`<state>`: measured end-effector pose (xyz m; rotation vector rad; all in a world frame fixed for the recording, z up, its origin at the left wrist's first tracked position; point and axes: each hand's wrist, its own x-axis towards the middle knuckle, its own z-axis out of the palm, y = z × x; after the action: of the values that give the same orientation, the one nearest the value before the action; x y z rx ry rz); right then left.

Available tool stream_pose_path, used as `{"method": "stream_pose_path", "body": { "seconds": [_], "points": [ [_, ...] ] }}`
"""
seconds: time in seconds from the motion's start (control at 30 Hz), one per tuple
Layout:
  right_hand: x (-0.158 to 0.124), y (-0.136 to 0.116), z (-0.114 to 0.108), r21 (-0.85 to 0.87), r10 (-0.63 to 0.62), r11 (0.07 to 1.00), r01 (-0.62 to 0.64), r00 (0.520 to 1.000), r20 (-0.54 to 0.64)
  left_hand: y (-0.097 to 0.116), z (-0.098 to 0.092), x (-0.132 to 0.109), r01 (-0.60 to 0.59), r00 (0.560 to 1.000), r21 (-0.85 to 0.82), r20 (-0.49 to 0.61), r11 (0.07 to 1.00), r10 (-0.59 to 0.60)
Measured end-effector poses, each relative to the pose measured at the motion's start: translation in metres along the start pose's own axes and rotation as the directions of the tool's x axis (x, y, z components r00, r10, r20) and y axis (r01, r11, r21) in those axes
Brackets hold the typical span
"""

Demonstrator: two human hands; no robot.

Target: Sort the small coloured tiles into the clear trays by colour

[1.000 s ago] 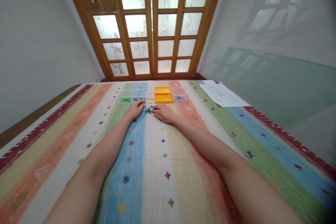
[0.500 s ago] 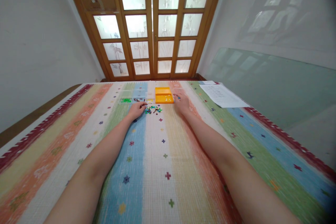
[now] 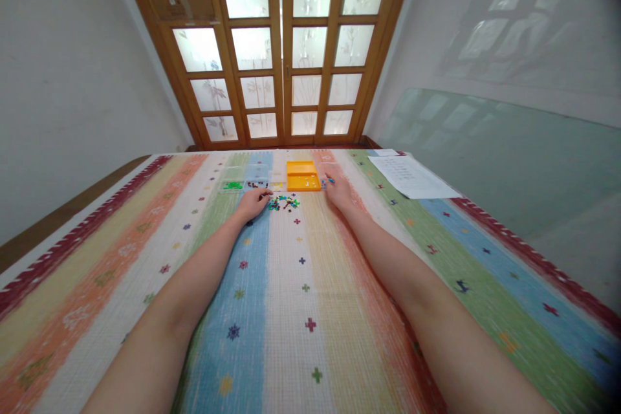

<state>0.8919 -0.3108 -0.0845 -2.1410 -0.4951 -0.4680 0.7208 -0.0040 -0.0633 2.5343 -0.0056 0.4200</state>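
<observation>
A loose pile of tiny coloured beads (image 3: 284, 203), mostly green, blue and dark brown, lies on the striped cloth. My left hand (image 3: 251, 204) rests at the pile's left side, its fingers curled close together; whatever is in them is too small to make out. Behind the pile stands an open orange box (image 3: 303, 181) with a few pale bits inside. My right hand (image 3: 339, 192) is at its right side, over a small clear box (image 3: 323, 185). Thumb and forefinger look apart, with a bit of blue showing between them. The hand hides much of that box.
Left of the orange box are clear boxes with green beads (image 3: 233, 186), dark brown beads (image 3: 257, 185) and yellow beads (image 3: 277, 186). White paper (image 3: 412, 176) with writing lies at the back right. The striped tablecloth (image 3: 286, 310) covers the table; wooden glass doors (image 3: 286, 45) stand beyond.
My right hand has shifted slightly right, away from the orange box, uncovering more of the small clear box. The left hand and the bead pile look the same.
</observation>
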Motion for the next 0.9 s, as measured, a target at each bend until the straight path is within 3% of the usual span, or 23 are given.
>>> {"method": "stream_pose_path", "body": {
  "seconds": [0.17, 0.53, 0.9],
  "points": [
    [-0.002, -0.001, 0.001, -0.028, -0.025, 0.999, 0.025, 1.000, -0.007, -0.004, -0.002, 0.001, -0.037, 0.999, -0.022, 0.021, 0.999, 0.038],
    [-0.010, -0.022, -0.001, -0.158, -0.143, 0.975, 0.155, 0.986, 0.088, 0.000, -0.020, -0.003, -0.105, 0.954, -0.192, 0.257, 0.976, 0.154],
    [-0.019, -0.036, -0.004, -0.141, -0.207, 0.964, 0.224, 0.970, 0.130, 0.014, -0.021, -0.005, -0.141, 0.955, -0.049, 0.257, 0.989, 0.149]
  ]
}}
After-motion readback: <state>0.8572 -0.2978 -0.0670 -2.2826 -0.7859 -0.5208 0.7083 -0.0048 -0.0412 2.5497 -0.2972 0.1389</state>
